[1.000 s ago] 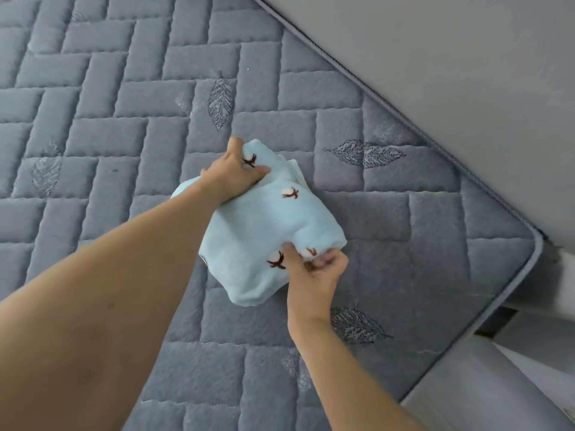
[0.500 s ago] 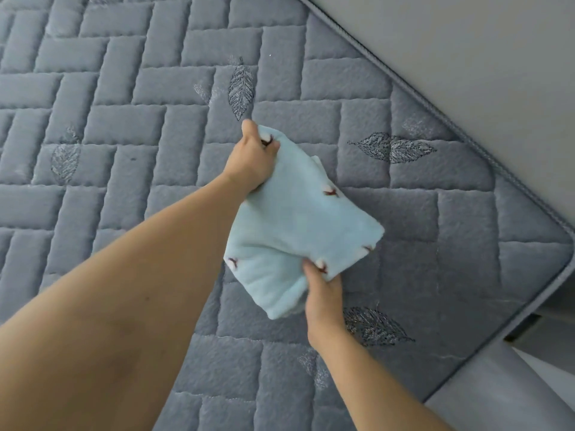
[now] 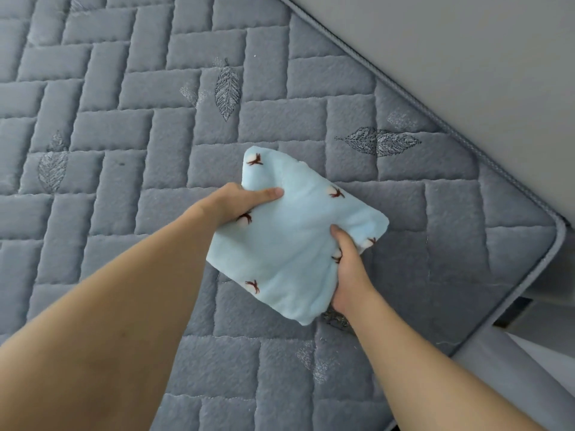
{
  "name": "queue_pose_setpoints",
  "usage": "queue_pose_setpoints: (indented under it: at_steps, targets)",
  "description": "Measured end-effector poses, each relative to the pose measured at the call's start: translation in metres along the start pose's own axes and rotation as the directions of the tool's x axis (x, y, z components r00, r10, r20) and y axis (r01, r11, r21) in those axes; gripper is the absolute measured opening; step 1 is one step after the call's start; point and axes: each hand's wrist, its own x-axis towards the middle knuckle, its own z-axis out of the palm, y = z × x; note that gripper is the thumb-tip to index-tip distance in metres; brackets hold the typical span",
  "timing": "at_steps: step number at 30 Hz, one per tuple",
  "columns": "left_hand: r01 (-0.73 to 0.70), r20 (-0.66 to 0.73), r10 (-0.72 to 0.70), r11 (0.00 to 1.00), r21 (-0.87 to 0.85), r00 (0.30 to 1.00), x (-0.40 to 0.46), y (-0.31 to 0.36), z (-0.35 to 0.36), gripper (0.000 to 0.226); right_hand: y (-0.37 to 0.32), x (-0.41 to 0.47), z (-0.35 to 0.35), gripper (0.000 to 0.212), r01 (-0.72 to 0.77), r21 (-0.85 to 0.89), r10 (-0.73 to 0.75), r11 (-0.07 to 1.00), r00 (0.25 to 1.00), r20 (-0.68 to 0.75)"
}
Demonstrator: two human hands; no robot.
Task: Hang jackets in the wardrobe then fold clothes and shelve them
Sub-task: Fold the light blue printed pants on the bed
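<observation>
Folded garment [image 3: 292, 244]: pale blue fleece with small brown-and-white motifs, folded to a compact square, held just above the quilted grey mattress [image 3: 124, 150] at centre frame. Left hand [image 3: 241, 202], at 9 o'clock of the bundle, pinches its edge, thumb on top. Right hand [image 3: 347, 269], at 4 o'clock, has its grip closed round the near right edge. Progress, judged: folding of this piece looks complete; shelving remains; no wardrobe or jackets in view. Change since half a second ago: left grip has moved from the top corner down to the side; bundle sits flatter and squarer.
</observation>
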Motion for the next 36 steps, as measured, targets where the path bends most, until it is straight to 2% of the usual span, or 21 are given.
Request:
queue_pose_setpoints:
  at_steps: [4,7,9,13,17,21,25,30,36]
  targets:
    - [0.047,0.017,-0.046,0.995,-0.090,0.999,-0.030,0.004,0.018,0.090,-0.025,-0.013,-0.014,0.062,0.013,-0.172,-0.040,0.985,0.987,-0.157]
    - [0.031,0.013,-0.030,0.989,-0.143,0.999,-0.067,0.020,0.026,0.078,-0.047,-0.048,-0.022,0.065,0.031,-0.258,-0.109,0.966,0.950,-0.293]
    - [-0.013,0.003,0.013,0.984,-0.177,1.000,-0.102,0.036,0.030,0.067,-0.061,-0.082,-0.028,0.064,0.062,-0.282,-0.152,0.958,0.939,-0.310]
    - [-0.141,-0.011,0.142,0.970,-0.197,0.990,-0.179,0.070,0.042,0.058,-0.087,-0.170,-0.044,0.078,0.156,-0.311,-0.253,0.937,0.919,-0.303]
    - [-0.305,0.093,0.317,0.944,-0.125,0.944,-0.271,0.108,0.058,0.057,-0.103,-0.277,-0.070,0.064,0.326,-0.263,-0.408,0.908,0.833,-0.374]
    - [-0.493,0.153,0.505,0.863,-0.111,0.849,-0.375,0.147,0.082,0.046,-0.101,-0.405,-0.097,0.055,0.486,-0.168,-0.510,0.858,0.758,-0.406]
    - [-0.646,0.196,0.643,0.761,-0.055,0.740,-0.497,0.190,0.115,0.043,-0.094,-0.537,-0.126,0.052,0.656,-0.081,-0.617,0.750,0.651,-0.441]
    - [-0.816,0.252,0.798,0.575,-0.051,0.547,-0.645,0.228,0.165,0.039,-0.076,-0.691,-0.165,0.056,0.788,-0.053,-0.688,0.614,0.502,-0.524]
    - [-0.939,0.311,0.899,0.339,-0.051,0.308,-0.800,0.227,0.244,0.050,-0.020,-0.850,-0.217,0.055,0.882,-0.105,-0.710,0.459,0.293,-0.640]
